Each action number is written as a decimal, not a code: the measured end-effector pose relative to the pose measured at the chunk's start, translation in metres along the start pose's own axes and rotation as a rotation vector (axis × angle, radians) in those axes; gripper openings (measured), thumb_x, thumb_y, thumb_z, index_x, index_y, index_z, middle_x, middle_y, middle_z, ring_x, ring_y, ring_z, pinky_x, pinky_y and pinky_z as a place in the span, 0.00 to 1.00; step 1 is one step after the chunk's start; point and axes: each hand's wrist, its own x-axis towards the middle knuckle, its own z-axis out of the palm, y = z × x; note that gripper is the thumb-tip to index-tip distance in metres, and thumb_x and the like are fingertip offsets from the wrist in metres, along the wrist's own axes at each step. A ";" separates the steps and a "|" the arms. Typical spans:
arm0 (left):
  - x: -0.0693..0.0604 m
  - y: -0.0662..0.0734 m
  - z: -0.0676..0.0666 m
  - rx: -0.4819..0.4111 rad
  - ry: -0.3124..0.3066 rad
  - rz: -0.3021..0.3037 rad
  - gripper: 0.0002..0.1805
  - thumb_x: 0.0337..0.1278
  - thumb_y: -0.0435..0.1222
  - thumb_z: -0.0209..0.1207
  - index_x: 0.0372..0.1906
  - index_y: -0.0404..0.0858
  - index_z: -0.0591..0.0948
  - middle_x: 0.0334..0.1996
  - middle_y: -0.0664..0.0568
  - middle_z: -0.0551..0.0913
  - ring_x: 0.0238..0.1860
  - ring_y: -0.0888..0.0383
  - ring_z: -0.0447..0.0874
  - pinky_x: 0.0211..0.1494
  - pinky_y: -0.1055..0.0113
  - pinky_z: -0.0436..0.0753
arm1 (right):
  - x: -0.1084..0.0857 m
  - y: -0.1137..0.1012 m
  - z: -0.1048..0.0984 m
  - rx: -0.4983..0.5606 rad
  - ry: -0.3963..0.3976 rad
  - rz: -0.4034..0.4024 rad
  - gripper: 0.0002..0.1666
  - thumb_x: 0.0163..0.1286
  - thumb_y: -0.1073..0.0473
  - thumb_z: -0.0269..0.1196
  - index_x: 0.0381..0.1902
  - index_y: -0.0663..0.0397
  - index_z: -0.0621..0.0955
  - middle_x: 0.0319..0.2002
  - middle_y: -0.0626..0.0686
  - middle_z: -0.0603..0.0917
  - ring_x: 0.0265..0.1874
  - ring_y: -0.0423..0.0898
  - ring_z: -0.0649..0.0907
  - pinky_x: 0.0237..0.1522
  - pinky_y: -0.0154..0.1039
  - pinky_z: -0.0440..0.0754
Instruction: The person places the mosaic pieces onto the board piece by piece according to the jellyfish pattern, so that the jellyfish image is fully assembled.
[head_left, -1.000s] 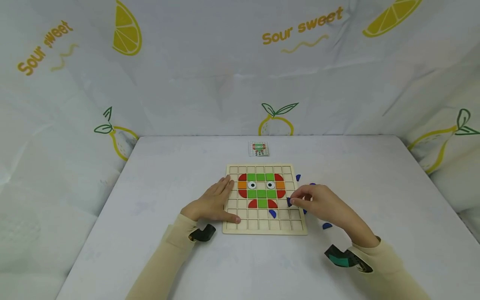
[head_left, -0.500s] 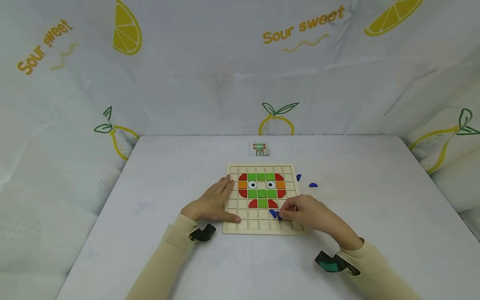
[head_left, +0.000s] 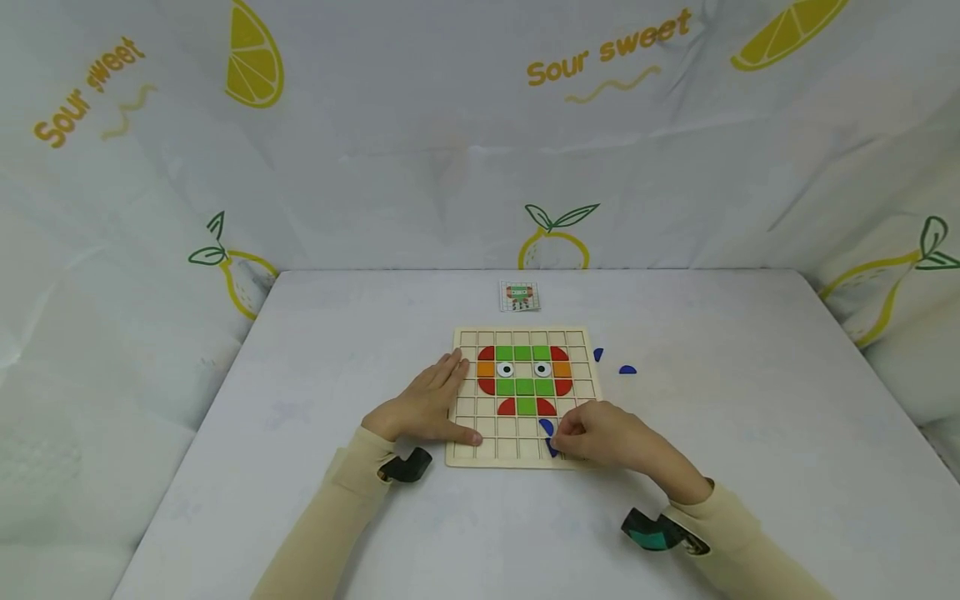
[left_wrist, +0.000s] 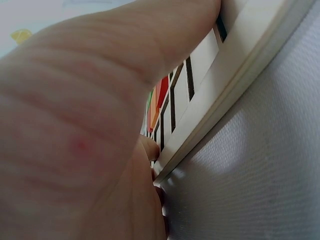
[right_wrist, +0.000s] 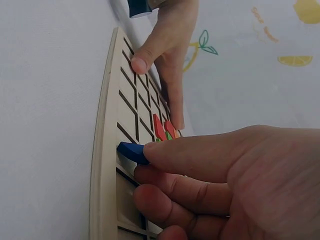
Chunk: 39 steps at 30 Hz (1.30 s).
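Observation:
A wooden grid board (head_left: 468, 457) lies on the table, bearing red, green and orange pieces and two eye tiles in a face-like pattern. My left hand (head_left: 423, 404) rests at the board's left side, fingers along its edge and thumb on its front left squares. Between thumb and forefinger my right hand (head_left: 600, 432) pinches a blue quarter-circle piece (right_wrist: 131, 152) low over the front rows, near the board's front edge. Another blue piece (head_left: 547, 427) sits on the board just behind it. In the left wrist view, hand and thumb cover most of the board.
Two loose blue pieces, one beside the board's right edge (head_left: 598, 355) and a half-round blue piece (head_left: 627, 369) farther right, lie on the white table (head_left: 720, 350). A small pattern card (head_left: 519, 297) lies behind the board. A printed cloth (head_left: 390, 167) hangs at the back.
My right hand has moved left and toward the front with the blue piece, from the board's right edge to its front rows. The left hand has stayed put.

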 end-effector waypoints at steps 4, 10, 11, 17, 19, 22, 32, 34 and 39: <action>0.000 -0.001 0.001 -0.004 0.005 0.003 0.68 0.51 0.65 0.67 0.82 0.35 0.41 0.84 0.45 0.31 0.84 0.47 0.30 0.85 0.50 0.43 | 0.000 0.000 0.001 0.007 0.005 -0.013 0.10 0.68 0.55 0.67 0.26 0.49 0.84 0.19 0.45 0.77 0.23 0.42 0.75 0.24 0.33 0.67; 0.001 0.000 0.001 -0.004 0.004 0.000 0.68 0.51 0.65 0.67 0.82 0.35 0.41 0.84 0.45 0.31 0.84 0.48 0.30 0.85 0.50 0.43 | 0.001 0.001 0.002 0.005 0.018 -0.024 0.10 0.68 0.58 0.67 0.25 0.49 0.83 0.19 0.45 0.76 0.24 0.42 0.75 0.24 0.33 0.68; 0.001 0.000 0.000 -0.004 0.004 -0.001 0.68 0.51 0.65 0.67 0.82 0.35 0.41 0.84 0.45 0.31 0.84 0.48 0.30 0.85 0.50 0.43 | 0.001 0.001 0.002 0.006 0.022 -0.020 0.10 0.68 0.58 0.66 0.25 0.49 0.83 0.20 0.45 0.76 0.24 0.43 0.75 0.25 0.33 0.69; 0.001 0.001 0.000 -0.020 0.003 0.000 0.68 0.51 0.64 0.67 0.82 0.36 0.41 0.84 0.46 0.31 0.84 0.48 0.30 0.85 0.50 0.42 | -0.002 0.003 -0.007 0.036 0.082 -0.019 0.07 0.70 0.55 0.65 0.32 0.49 0.83 0.25 0.47 0.79 0.28 0.44 0.76 0.27 0.33 0.73; 0.001 0.001 -0.001 -0.024 0.002 0.000 0.68 0.51 0.64 0.67 0.82 0.36 0.41 0.84 0.46 0.31 0.84 0.48 0.30 0.85 0.50 0.42 | -0.005 0.005 -0.014 0.041 0.122 -0.055 0.06 0.71 0.55 0.65 0.34 0.49 0.83 0.26 0.46 0.79 0.29 0.44 0.76 0.27 0.33 0.73; 0.000 0.002 -0.001 -0.024 0.002 -0.001 0.68 0.51 0.64 0.67 0.82 0.36 0.41 0.84 0.45 0.31 0.84 0.47 0.30 0.85 0.50 0.43 | -0.010 0.008 -0.026 0.028 0.191 -0.130 0.05 0.72 0.55 0.65 0.37 0.49 0.83 0.28 0.46 0.80 0.31 0.43 0.76 0.29 0.31 0.75; 0.000 0.003 -0.002 -0.024 0.007 0.004 0.68 0.51 0.63 0.68 0.82 0.34 0.42 0.84 0.44 0.32 0.84 0.46 0.31 0.85 0.49 0.44 | -0.020 0.028 -0.060 -0.052 0.369 -0.128 0.10 0.73 0.59 0.63 0.47 0.57 0.84 0.37 0.51 0.84 0.37 0.47 0.77 0.29 0.32 0.76; 0.000 0.003 -0.002 -0.028 0.006 0.002 0.68 0.51 0.63 0.68 0.82 0.34 0.41 0.84 0.43 0.32 0.84 0.46 0.31 0.85 0.49 0.44 | -0.019 0.035 -0.064 -0.079 0.396 -0.112 0.12 0.73 0.59 0.63 0.50 0.58 0.84 0.39 0.52 0.85 0.39 0.49 0.78 0.30 0.32 0.77; 0.000 0.002 0.000 -0.029 0.007 0.001 0.67 0.51 0.63 0.68 0.82 0.34 0.42 0.84 0.43 0.33 0.84 0.46 0.32 0.85 0.49 0.44 | -0.012 0.052 -0.069 -0.142 0.437 -0.064 0.15 0.73 0.61 0.62 0.54 0.60 0.83 0.43 0.55 0.84 0.39 0.50 0.77 0.29 0.35 0.75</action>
